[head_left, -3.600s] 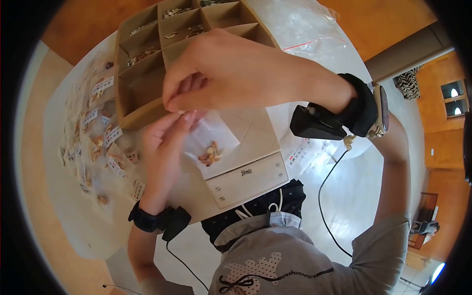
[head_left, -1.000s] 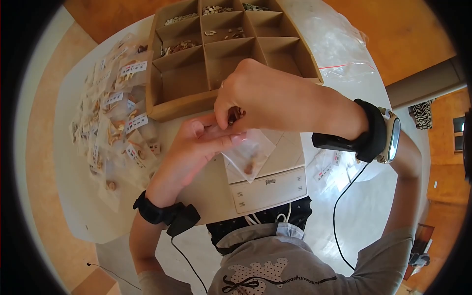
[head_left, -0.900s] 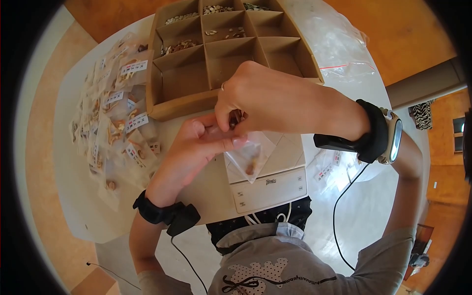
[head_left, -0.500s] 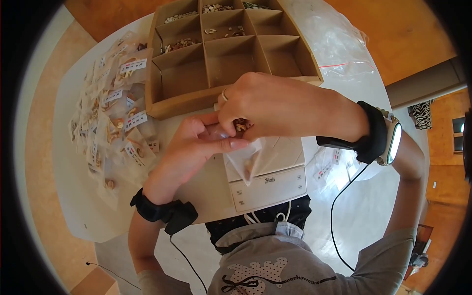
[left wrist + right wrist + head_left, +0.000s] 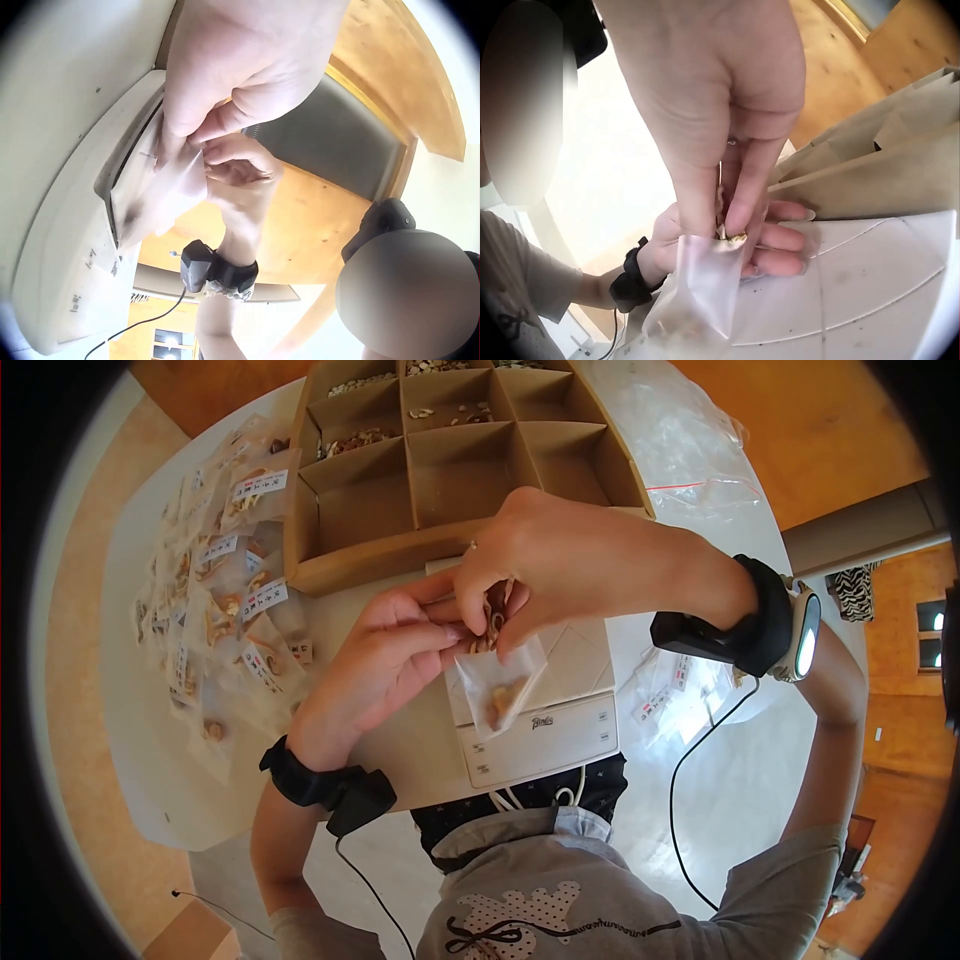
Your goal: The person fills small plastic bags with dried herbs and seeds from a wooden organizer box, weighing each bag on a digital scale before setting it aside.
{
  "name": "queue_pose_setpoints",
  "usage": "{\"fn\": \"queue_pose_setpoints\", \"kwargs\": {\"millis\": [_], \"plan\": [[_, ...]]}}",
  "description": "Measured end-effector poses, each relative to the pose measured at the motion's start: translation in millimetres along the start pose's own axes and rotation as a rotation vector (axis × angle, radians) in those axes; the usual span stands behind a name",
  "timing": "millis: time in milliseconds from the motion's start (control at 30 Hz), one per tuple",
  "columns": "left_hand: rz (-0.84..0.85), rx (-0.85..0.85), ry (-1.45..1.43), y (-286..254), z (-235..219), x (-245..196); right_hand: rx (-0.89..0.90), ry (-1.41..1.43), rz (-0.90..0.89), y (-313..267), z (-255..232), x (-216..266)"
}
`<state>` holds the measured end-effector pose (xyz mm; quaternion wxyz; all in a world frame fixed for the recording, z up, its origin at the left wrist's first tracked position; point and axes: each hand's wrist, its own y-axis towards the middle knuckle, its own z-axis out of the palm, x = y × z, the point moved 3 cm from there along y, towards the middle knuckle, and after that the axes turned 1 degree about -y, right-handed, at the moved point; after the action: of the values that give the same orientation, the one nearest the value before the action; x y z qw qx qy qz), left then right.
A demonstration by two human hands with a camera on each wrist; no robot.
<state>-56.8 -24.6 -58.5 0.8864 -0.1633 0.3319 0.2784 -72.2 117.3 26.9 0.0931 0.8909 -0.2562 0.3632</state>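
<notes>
Clamped on brown dried pieces (image 5: 493, 618), the grip of the right hand (image 5: 580, 560) has its thumb and fingers curled at the mouth of a small clear bag (image 5: 505, 692). The left hand (image 5: 385, 660) pinches that bag's upper edge, and it hangs over a white scale (image 5: 540, 740), contents gathered low. Whether it touches the scale I can't tell.

Just beyond, a divided cardboard box (image 5: 365, 510) carries small pieces in its far and middle rows. Labelled bags (image 5: 262, 597) overlap on the left; more bags (image 5: 665, 680) lie right of the scale, and loose clear plastic (image 5: 690, 435) at far right. All sit on a pale, round-edged table (image 5: 140, 760). Around it run a shiny grey floor (image 5: 635, 800) and orange-brown wood (image 5: 905, 760), with a zebra-striped item (image 5: 855, 595) off right.
</notes>
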Motion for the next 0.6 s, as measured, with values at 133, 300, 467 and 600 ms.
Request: {"fn": "queue_pose_setpoints", "kwargs": {"millis": [133,300,467,600], "plan": [[0.033,-0.021,-0.015,1.0,1.6,0.2,0.003,0.059,0.009,-3.7,0.3,-6.0],[0.027,-0.039,-0.048,0.7,1.6,-0.8,0.032,0.178,0.020,-6.8,0.8,-1.6],[0.042,-0.082,0.013,0.3,-1.6,-0.4,0.045,0.104,0.003,-5.4,0.7,-0.1],[0.084,-0.137,0.009,-0.1,0.8,0.5,-0.057,0.143,0.067,-8.3,1.0,-2.6]]}}
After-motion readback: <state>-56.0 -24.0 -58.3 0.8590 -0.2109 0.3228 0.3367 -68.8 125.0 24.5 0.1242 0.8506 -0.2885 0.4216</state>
